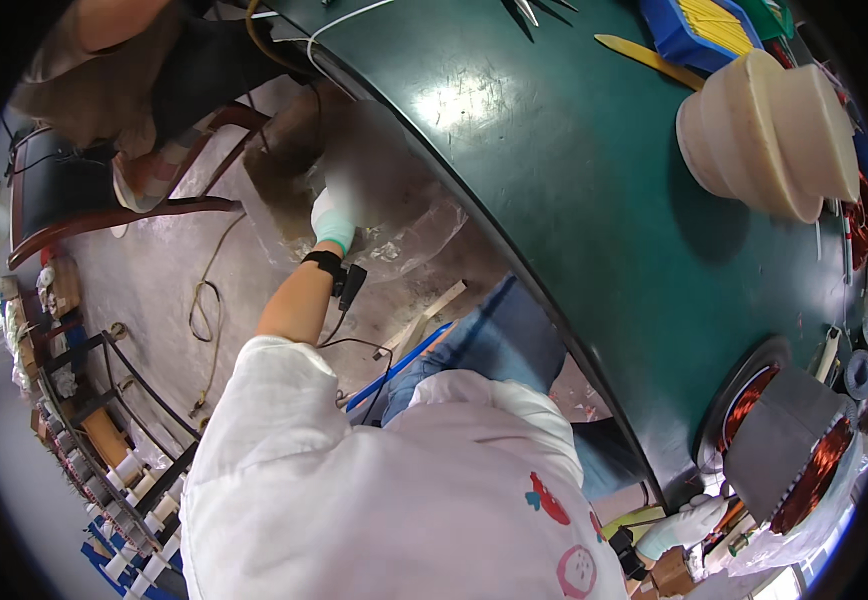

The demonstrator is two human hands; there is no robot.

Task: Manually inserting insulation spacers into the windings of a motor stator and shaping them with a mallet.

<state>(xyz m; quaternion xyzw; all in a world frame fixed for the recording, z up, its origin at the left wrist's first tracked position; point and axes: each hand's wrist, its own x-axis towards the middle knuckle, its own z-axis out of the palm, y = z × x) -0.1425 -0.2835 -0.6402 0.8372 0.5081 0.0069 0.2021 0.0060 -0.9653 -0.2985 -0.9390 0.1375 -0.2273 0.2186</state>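
Observation:
My left hand [334,222], in a white and pale green glove, reaches down to a clear plastic bag [424,245] around a brown box on the floor. A blur hides its fingers and whatever they may touch. At the lower right, my right hand [689,525], gloved the same way, lies by the table's edge with its fingers loosely stretched out. Close to its fingertips are orange-handled items [729,515] and a motor stator [779,445] with a grey outer body and copper-red windings. I see nothing clearly held in that hand.
A dark green table [554,190] curves along my right, carrying a stepped cream-coloured block [764,135], a yellow strip [649,60] and a blue bin [694,35] of yellow sticks. Another person [144,80] is near a wooden-framed chair [124,215]. A cable [216,310] lies on the floor; a rack of spools [119,480] stands left.

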